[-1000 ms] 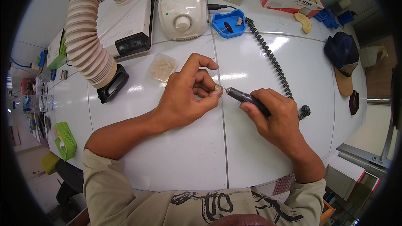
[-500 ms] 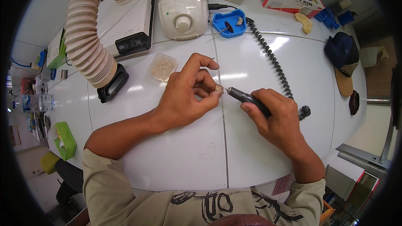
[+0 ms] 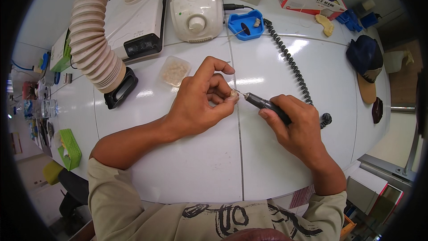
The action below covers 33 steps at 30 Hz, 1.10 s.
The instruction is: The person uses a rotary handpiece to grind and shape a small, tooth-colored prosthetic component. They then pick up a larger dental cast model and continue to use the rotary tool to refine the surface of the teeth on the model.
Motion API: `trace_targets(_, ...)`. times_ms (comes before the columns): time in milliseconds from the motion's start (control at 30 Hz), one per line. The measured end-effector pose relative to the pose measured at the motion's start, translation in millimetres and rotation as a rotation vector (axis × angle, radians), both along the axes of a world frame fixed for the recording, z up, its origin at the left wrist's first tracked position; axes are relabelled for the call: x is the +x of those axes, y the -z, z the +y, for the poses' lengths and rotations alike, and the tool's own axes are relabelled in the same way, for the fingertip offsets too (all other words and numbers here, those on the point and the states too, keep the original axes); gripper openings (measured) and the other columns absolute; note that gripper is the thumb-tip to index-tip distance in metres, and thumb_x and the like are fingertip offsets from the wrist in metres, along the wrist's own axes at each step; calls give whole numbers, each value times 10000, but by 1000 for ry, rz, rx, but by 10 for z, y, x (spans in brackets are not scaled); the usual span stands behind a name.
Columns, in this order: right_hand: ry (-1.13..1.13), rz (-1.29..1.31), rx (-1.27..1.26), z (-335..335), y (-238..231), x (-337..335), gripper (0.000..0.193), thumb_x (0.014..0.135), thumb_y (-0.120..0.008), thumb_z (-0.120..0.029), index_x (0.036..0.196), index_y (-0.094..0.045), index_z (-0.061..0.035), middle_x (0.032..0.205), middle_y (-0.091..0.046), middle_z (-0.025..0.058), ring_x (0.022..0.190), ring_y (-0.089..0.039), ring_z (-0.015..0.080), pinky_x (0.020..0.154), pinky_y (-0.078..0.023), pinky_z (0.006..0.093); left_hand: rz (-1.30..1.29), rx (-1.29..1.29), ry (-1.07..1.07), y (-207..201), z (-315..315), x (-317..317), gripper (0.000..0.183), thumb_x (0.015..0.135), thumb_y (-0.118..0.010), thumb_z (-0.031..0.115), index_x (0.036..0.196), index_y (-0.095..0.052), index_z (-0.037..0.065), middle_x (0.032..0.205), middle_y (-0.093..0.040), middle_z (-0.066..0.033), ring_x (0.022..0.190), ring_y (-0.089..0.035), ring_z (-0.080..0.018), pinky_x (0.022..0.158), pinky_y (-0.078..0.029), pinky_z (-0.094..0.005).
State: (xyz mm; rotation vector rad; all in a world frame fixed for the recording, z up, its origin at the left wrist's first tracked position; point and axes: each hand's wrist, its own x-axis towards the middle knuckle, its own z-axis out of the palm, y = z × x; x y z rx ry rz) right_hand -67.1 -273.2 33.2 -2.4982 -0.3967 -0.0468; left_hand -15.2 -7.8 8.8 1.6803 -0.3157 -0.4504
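Observation:
My left hand [image 3: 194,102] pinches a small pale, tooth-like piece [image 3: 234,93] between thumb and a fingertip, its index finger curled above. Fingers hide most of that piece. In my right hand [image 3: 301,127] is a dark rotary handpiece [image 3: 257,101], held like a pen and pointing left. Its thin metal bit [image 3: 240,92] ends close to the piece; whether they touch I cannot tell. Behind my left wrist stands a clear tub [image 3: 174,71] holding several similar pale pieces.
A ribbed suction hose [image 3: 91,40] ends in a black nozzle [image 3: 121,90] at the left. At the back are a white control unit [image 3: 196,9] and a blue tray [image 3: 243,31]. A coiled black cord [image 3: 292,62] runs behind my right hand. A cap [image 3: 365,62] lies far right.
The handpiece and my right hand have shifted slightly right, drawing the bit back a little from the pinched piece. My left hand keeps nearly the same pose.

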Motion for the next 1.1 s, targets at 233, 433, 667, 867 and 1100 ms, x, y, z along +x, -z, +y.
trace_targets(233, -18, -30, 6, -1, 34, 1, 318, 1009, -874, -354, 980, -753, -61, 757, -698, 76, 554, -656, 237, 513, -500, 383, -8, 5, 3, -11, -5, -4, 533, 1002, -778, -28, 1430, -460, -13, 982, -757, -88, 961, -771, -119, 842, -618, -259)
trace_targets(433, -20, -18, -4, -4, 25, -2, 318, 1006, -876, -353, 969, -751, -63, 750, -689, 74, 555, -653, 233, 511, -494, 382, -8, 9, 8, -8, -3, 3, 530, 1004, -771, -30, 1431, -459, -12, 983, -760, -91, 966, -777, -124, 843, -620, -259)
trace_targets(667, -11, -17, 6, -8, 21, 7, 312, 1009, -873, -345, 972, -752, -59, 751, -696, 87, 564, -668, 248, 522, -504, 385, 21, 13, 3, -11, 2, 1, 524, 1010, -752, -33, 1436, -448, -7, 1002, -764, -96, 992, -784, -135, 846, -615, -258)
trace_targets(867, -4, 6, 2, -14, -5, 8, 314, 1018, -864, -345, 974, -756, -54, 751, -703, 96, 568, -676, 254, 527, -511, 389, 47, 9, 0, -22, 9, 6, 524, 1010, -750, -32, 1435, -444, -2, 1011, -759, -92, 1011, -782, -134, 857, -608, -251)
trace_targets(1100, 0, 25, -6, -18, -26, 10, 319, 1019, -863, -349, 965, -757, -54, 741, -698, 94, 560, -673, 250, 525, -508, 390, 44, 16, 2, -25, 16, 12, 534, 1007, -763, -25, 1434, -442, -4, 999, -748, -86, 1001, -774, -126, 863, -605, -248)
